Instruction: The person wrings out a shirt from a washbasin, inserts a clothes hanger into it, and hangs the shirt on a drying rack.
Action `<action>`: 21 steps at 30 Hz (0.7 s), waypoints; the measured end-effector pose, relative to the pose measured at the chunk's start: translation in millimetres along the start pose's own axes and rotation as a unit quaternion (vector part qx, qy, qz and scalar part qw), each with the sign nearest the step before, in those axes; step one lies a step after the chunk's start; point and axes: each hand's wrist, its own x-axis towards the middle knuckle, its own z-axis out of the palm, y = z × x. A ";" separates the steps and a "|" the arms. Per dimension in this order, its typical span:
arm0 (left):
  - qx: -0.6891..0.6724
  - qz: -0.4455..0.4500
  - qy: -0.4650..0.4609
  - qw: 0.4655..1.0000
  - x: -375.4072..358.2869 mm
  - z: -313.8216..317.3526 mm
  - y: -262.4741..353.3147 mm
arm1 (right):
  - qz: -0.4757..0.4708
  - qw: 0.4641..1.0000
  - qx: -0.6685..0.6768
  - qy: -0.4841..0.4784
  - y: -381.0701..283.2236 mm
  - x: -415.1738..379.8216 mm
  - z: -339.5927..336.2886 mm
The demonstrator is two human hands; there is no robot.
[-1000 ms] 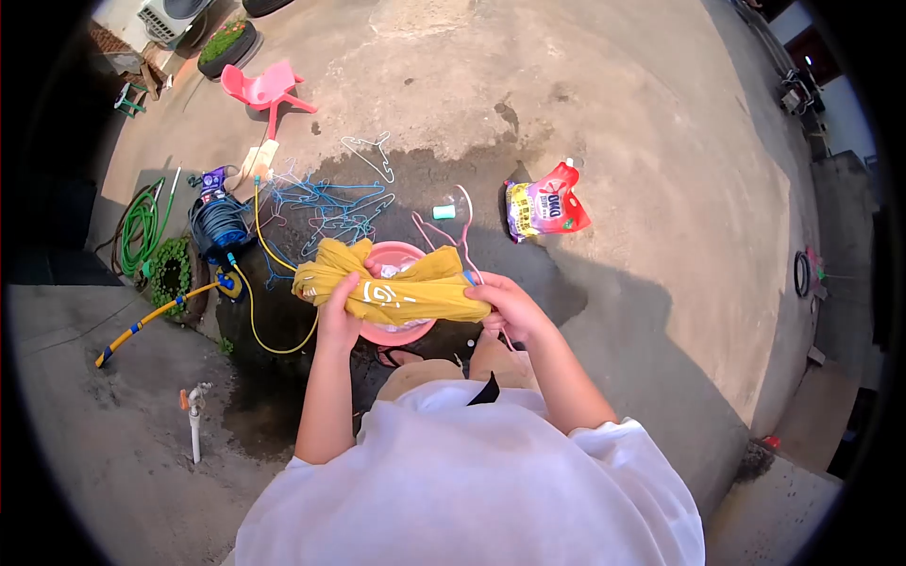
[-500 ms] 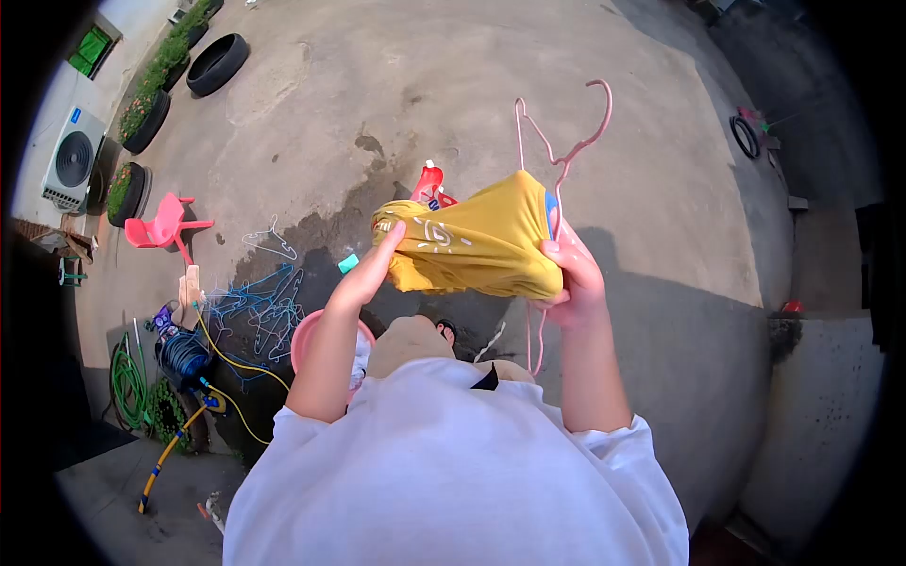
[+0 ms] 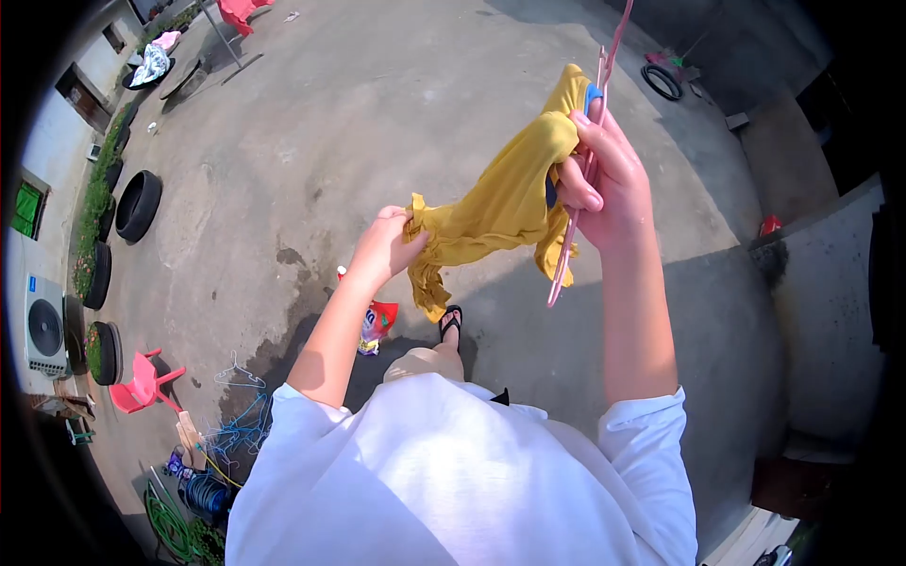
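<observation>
The right hand (image 3: 604, 179) is raised and its grip is closed around one end of a bunched mustard-yellow cloth garment (image 3: 495, 203), pinning it together with a thin pink plastic clothes hanger (image 3: 576, 241) whose shaft runs through the fist and sticks out above and below it. The left hand (image 3: 387, 245) sits lower, its grip pinched on the garment's other end, where a loose frilled edge droops below the fingers. Between the two hands the cloth hangs in the air in a slack, twisted band, well above the ground.

The garment looks soft and limp, and may be damp and somewhat heavier for it; it should fold and slide easily, so a hold at the neckline or a seam edge seems safer than at the gathered middle. The hanger looks light and springy, and slim enough to slip within the fist.

Below lies a sunlit concrete yard floor (image 3: 377, 123) with a dark wet patch. A red detergent pouch (image 3: 377, 321) lies near the person's sandalled foot (image 3: 451, 323). Further off are a pink plastic chair (image 3: 142, 382), a tangle of blue wire hangers (image 3: 241, 429) and black rubber tyres (image 3: 137, 203).
</observation>
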 end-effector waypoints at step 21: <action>-0.243 0.184 0.076 0.949 416.3 1.2 276.7 | -0.131 0.968 -0.198 0.084 -173.8 261.3 -264.5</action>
